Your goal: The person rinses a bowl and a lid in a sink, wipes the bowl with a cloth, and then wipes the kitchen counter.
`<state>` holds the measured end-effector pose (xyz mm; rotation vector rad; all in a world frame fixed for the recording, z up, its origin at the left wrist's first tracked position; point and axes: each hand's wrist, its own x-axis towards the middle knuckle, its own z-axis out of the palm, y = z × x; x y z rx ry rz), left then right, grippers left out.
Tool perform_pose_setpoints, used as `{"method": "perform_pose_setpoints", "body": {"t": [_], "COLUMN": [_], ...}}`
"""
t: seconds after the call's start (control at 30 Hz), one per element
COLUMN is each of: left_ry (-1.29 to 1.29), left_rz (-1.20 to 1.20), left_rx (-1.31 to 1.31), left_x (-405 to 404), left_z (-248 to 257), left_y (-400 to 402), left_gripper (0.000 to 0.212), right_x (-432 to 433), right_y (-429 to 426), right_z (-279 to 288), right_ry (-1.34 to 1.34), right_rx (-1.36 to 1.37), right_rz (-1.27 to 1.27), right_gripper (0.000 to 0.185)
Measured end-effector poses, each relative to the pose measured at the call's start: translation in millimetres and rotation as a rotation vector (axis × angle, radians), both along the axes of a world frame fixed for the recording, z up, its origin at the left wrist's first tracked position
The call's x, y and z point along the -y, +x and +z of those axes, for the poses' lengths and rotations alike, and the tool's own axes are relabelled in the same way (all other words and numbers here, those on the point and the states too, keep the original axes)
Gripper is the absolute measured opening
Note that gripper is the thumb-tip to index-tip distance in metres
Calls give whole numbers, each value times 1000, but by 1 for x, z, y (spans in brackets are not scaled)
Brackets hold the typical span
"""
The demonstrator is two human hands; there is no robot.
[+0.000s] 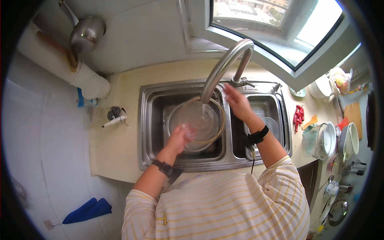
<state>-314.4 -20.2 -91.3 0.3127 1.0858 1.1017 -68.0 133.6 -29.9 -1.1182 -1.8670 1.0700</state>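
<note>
My left hand point(180, 138), blurred, is at the lower left edge of a round clear lid or bowl point(214, 121) with a tan rim. Whether its fingers grip that edge, I cannot tell. Beneath the tan-rimmed piece, a larger clear bowl point(171, 121) sits in the left basin point(157, 115) of a steel double sink. Water runs from the curved steel faucet point(223, 64) into the tan-rimmed piece. My right hand point(240, 105) is raised over the divider, close to the faucet's base and lever point(247, 83). It holds nothing, and its blurred fingers look spread.
In the right basin lie a clear round dish point(271, 127) and a tray. Red chillies point(298, 117) and glass bowls point(316, 141) stand on the right counter. A scouring pad point(114, 113) and white-handled tool point(113, 121) lie left. An open window point(295, 73) juts in behind the faucet.
</note>
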Motion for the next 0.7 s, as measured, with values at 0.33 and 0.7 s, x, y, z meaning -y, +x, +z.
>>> {"method": "perform_pose_setpoints", "body": {"t": [0.33,0.7], "left_ry": [32,874], "left_rz": [-41,-154], "left_rx": [-212,-1385], "left_x": [9,8], "left_z": [35,83], "left_y": [-15,-32], "left_gripper": [29,50], "right_x": [-34,67], "right_y": [35,3], "right_z": [32,44], "right_ry": [-132,430], "right_rx": [785,480], "right_rz": [-339,202], "right_gripper": [31,78]}}
